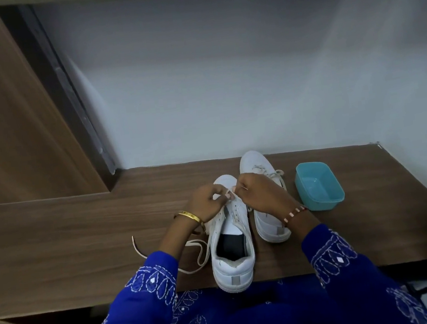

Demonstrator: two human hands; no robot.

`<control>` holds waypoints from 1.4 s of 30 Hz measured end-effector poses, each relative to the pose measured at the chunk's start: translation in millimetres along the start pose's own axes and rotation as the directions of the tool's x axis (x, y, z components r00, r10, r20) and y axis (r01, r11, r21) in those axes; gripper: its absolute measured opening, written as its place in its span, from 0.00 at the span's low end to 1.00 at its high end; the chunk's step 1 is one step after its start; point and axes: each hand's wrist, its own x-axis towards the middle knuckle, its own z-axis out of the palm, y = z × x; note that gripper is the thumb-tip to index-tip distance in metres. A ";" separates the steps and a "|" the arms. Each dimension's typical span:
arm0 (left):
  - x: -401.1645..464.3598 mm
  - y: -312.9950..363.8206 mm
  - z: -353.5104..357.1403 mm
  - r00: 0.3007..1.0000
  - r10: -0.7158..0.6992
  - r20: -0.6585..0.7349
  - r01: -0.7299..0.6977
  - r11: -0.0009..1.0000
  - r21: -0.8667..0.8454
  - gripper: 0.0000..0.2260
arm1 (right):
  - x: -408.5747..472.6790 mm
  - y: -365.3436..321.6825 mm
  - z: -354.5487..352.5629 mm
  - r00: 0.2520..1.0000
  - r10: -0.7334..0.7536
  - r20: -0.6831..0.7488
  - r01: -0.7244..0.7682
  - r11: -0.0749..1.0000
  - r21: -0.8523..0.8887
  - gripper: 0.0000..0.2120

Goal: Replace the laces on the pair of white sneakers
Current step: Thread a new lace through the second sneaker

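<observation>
Your left hand [206, 200] and right hand [259, 191], fingers curled, meet knuckles-up over the near sneaker [230, 241], each pinching its lace [232, 196]; second sneaker [259, 177] at 1 o'clock.

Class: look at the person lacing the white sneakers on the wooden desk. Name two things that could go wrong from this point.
1. The near sneaker has its heel over the desk edge; pulling the lace may tip it off.
2. The loose lace trails under the left hand's forearm; it may snag or get dragged.

Bare wooden desktop [53, 239] stretches left of the near white sneaker [232, 258]; right, a teal plastic tub [318, 185] crowds the second white sneaker [259, 172].
</observation>
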 end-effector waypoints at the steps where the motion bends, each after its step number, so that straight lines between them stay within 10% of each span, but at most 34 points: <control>1: -0.6 -2.1 -0.7 1.000 -0.010 -0.002 0.010 1.000 -0.025 0.08 | -0.2 2.3 0.3 1.000 0.016 0.003 -0.016 1.000 -0.005 0.13; 16: -8.2 -30.6 -8.6 0.928 -0.174 -0.328 0.165 0.985 -0.054 0.14 | -0.8 25.2 12.8 0.952 0.290 -0.093 -0.252 0.921 0.295 0.08; 24: -6.2 -11.0 14.3 0.996 0.014 -0.085 -0.011 0.999 0.037 0.20 | -0.8 16.6 19.6 0.966 0.049 -0.252 -0.020 0.993 0.117 0.08; 29: -0.3 -9.1 26.3 0.999 -0.051 -0.013 0.052 0.994 0.095 0.15 | -2.2 11.7 15.7 0.986 0.141 -0.084 -0.106 0.939 0.327 0.11; 31: -0.6 -9.2 26.9 0.998 -0.033 -0.058 0.035 0.999 0.039 0.03 | -2.1 13.7 16.6 0.982 0.154 -0.107 -0.104 0.923 0.371 0.06; 37: 0.5 -19.4 23.7 0.979 -0.110 -0.169 0.080 0.982 -0.174 0.11 | -2.3 18.7 14.6 0.958 0.136 -0.254 -0.020 0.912 0.410 0.06; 42: -2.9 -16.2 19.3 0.991 -0.123 0.054 0.135 0.908 -0.397 0.05 | -2.6 16.1 26.9 0.937 0.145 -0.318 0.023 0.882 0.470 0.09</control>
